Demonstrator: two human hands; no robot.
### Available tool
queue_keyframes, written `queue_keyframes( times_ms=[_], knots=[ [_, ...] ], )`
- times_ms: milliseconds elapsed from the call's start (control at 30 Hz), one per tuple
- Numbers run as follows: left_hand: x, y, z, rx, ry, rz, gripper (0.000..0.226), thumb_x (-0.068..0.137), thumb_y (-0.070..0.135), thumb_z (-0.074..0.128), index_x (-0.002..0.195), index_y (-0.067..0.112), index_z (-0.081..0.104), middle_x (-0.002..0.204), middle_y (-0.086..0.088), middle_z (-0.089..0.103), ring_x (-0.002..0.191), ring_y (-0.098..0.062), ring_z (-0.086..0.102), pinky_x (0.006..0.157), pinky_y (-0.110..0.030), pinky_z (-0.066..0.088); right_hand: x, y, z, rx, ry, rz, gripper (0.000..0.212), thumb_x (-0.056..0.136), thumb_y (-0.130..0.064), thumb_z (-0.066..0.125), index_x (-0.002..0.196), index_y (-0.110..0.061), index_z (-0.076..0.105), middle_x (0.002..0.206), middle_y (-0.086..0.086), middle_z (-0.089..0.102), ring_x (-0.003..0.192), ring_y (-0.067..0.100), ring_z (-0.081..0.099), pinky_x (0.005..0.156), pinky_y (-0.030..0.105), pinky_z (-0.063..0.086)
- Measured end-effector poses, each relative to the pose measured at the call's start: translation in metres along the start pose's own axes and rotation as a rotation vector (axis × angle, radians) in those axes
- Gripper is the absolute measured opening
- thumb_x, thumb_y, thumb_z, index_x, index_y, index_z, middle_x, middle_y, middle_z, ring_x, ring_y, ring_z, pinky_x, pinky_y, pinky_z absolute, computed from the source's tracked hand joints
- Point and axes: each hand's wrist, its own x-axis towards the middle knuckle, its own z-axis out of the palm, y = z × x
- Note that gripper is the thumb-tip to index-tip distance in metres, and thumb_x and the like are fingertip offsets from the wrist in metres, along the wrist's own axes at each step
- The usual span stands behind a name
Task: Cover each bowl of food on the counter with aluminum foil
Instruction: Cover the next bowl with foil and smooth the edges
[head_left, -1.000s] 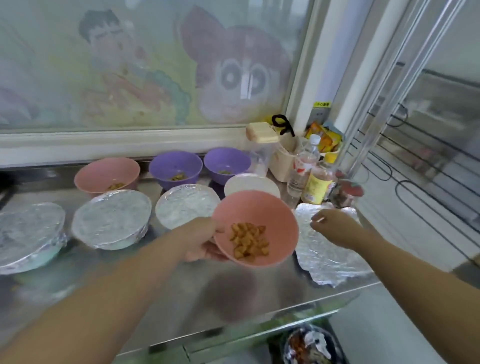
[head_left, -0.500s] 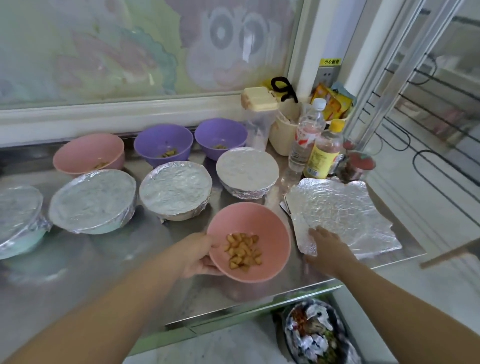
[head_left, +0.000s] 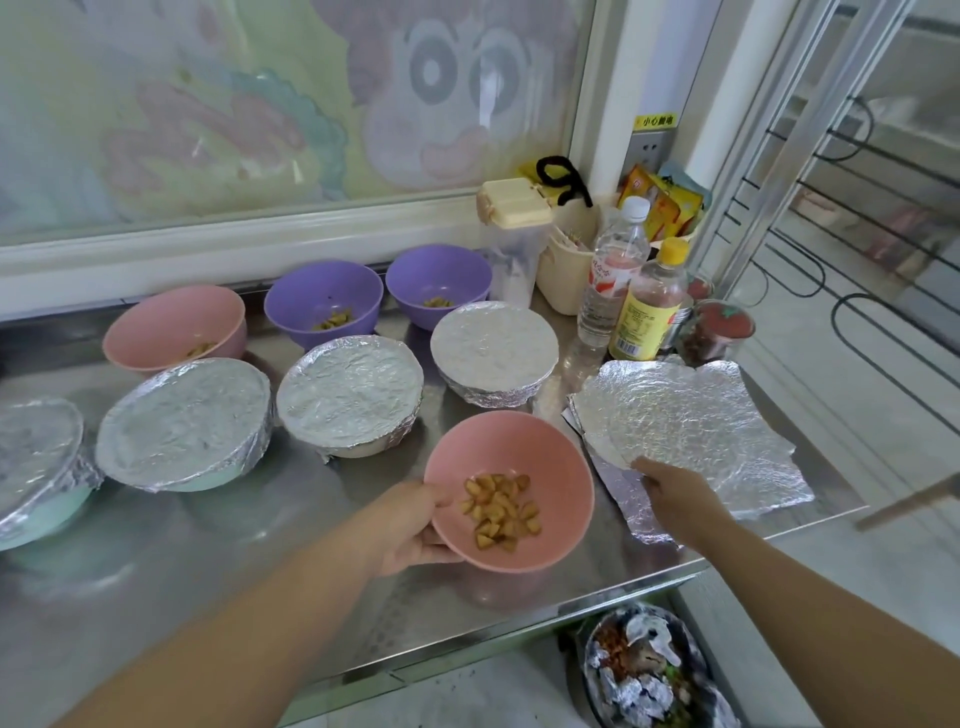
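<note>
My left hand (head_left: 410, 525) grips the rim of a pink bowl (head_left: 511, 447) of diced food and holds it tilted just above the steel counter (head_left: 208, 551). My right hand (head_left: 675, 499) pinches the near left edge of the top foil sheet in a stack (head_left: 685, 421) lying to the bowl's right. Several bowls stand covered in foil behind it (head_left: 493, 345) (head_left: 350, 392) (head_left: 182, 421) (head_left: 31, 447). In the back row a pink bowl (head_left: 174, 325) and two purple bowls (head_left: 322, 296) (head_left: 439, 275) of food stand uncovered.
Two bottles (head_left: 649, 306) (head_left: 613, 280), a lidded jar (head_left: 717, 330), a clear container (head_left: 514, 244) and a beige tub (head_left: 563, 270) crowd the back right corner. A bin with foil scraps (head_left: 649, 670) sits on the floor below the counter's front edge. A wire rack (head_left: 857, 218) stands to the right.
My right hand came down from above the foil stack to its near left edge. My left hand has lowered the pink bowl nearer to the counter. The camera has tipped downward.
</note>
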Motion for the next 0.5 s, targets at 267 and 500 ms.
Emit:
queue_keyframes(
  times_ms=[267,500],
  knots=[
    [-0.006,0.003,0.008,0.001,-0.01,0.017,0.02,0.102,0.012,0.046,0.119,0.012,0.056,0.102,-0.015,0.075,0.092,-0.03,0.072,0.086,-0.048,0.057,-0.025,-0.012,-0.069,0.193,0.237,-0.062,0.041,0.108,-0.019,0.043,0.069,-0.03,0.044,0.061,0.001,0.052,0.059,0.022,0.049,0.055,0.027,0.035],
    [-0.026,0.032,-0.001,0.574,0.146,0.244,0.04,0.073,0.044,0.061,0.105,0.022,0.051,0.109,-0.001,0.066,0.102,-0.02,0.063,0.094,-0.043,0.053,-0.061,-0.053,-0.101,0.189,0.372,-0.215,0.028,0.104,-0.018,0.054,0.099,0.002,0.073,0.057,-0.006,0.06,0.05,0.004,0.051,0.048,0.011,0.036]
  ],
)
